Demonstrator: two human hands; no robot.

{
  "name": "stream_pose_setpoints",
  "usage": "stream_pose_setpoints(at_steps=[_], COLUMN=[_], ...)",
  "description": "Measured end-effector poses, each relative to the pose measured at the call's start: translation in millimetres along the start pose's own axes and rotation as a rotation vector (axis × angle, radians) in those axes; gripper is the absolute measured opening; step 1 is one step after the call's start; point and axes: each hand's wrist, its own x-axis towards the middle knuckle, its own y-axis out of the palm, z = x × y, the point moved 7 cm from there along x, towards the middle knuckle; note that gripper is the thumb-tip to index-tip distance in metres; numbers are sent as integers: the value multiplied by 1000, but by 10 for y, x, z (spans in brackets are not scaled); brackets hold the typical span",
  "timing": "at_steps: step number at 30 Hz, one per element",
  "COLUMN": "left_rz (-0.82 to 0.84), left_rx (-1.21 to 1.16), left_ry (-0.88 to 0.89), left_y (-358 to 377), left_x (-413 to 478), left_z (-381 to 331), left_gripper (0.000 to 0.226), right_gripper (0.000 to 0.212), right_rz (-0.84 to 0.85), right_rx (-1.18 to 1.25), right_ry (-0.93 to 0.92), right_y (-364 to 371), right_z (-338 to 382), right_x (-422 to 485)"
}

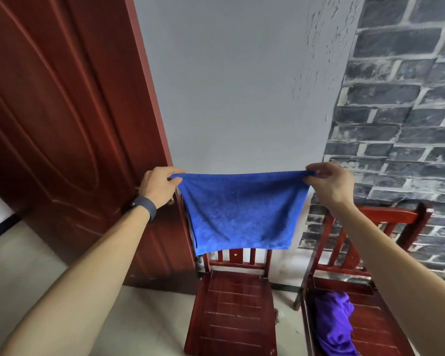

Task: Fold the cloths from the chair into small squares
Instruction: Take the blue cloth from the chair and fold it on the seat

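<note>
A blue cloth (242,214) hangs stretched out in the air in front of me, above a red wooden chair (233,312). My left hand (159,186) pinches its upper left corner and my right hand (329,183) pinches its upper right corner. The cloth looks doubled, its lower edge hanging level just over the chair's backrest. A crumpled purple cloth (334,322) lies on the seat of a second red chair (370,253) at the right, under my right forearm.
A dark red door (62,124) stands at the left, close to my left hand. A grey plaster wall (242,86) is straight ahead and a grey brick-pattern wall (409,111) at the right. Pale floor tiles (36,265) lie below left.
</note>
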Motion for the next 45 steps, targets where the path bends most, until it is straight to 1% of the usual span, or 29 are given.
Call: stream_pose_setpoints(at_steps=[2,4,6,7,8,9,11,13,14,16,18,20,22,26,28,30,32,33,35,37,38,41,43,45], left_rz=[2,70,126,132,120,106,114,194,235,286,304,319,348,511,557,581,604,615,616,627,661,865,1004,1078], left_rx=[-393,-745,-937,-964,-957,-913,-751,-584,-491,-228,5,114,211,454,478,469,467,471,469,458,456,470,549,606], left_ry=[-150,-316,-418,-434,-434,-422,-377,-310,-275,-190,-112,-69,-38,54,71,37,10,4,1,-3,-11,-16,69,154], left_y=[77,212,314,342,355,366,406,515,597,771,971,1238,1521,1990,2136,2226,2287,2306,2325,2337,2356,2423,2465,2502], left_x=[-141,-316,-443,-478,-494,-491,-456,-407,-398,-418,-500,-611,-775,-1179,-1307,-1370,-1426,-1457,-1508,-1575,-1631,-1866,-2014,-2091], left_z=[106,196,241,263,300,348,430,509,575,723,875,1101,1356,1754,1905,2048,2162,2201,2256,2316,2365,2521,2560,2552], left_gripper=[31,34,31,30,30,31,36,42,44,42,34,29,27,29,30,31,31,31,28,25,23,22,22,26], right_gripper=[25,21,18,18,20,25,28,27,27,31,33,34,35,41,41,41,40,37,33,30,28,28,31,33], right_rz=[97,197,209,188,152,137,124,135,147,154,149,172,202,172,188,188,148,109,47,83,119,217,307,384], right_rx=[274,346,453,554,603,637,631,606,539,349,244,223,231,249,339,457,537,530,410,194,74,-189,-333,-474], right_ry=[202,239,348,456,543,581,540,460,406,327,341,416,536,805,976,1117,1193,1201,1134,992,931,820,771,690], right_y=[49,139,192,238,276,310,359,385,395,432,486,602,761,1059,1235,1366,1437,1441,1397,1341,1317,1264,1242,1235], right_z=[-166,-283,-413,-511,-589,-641,-663,-700,-752,-927,-1219,-1546,-1874,-2408,-2602,-2683,-2749,-2766,-2801,-2716,-2694,-2648,-2686,-2747], right_x=[-139,-230,-287,-322,-346,-350,-341,-378,-424,-553,-750,-1013,-1329,-2010,-2327,-2528,-2630,-2654,-2658,-2624,-2609,-2593,-2653,-2702])
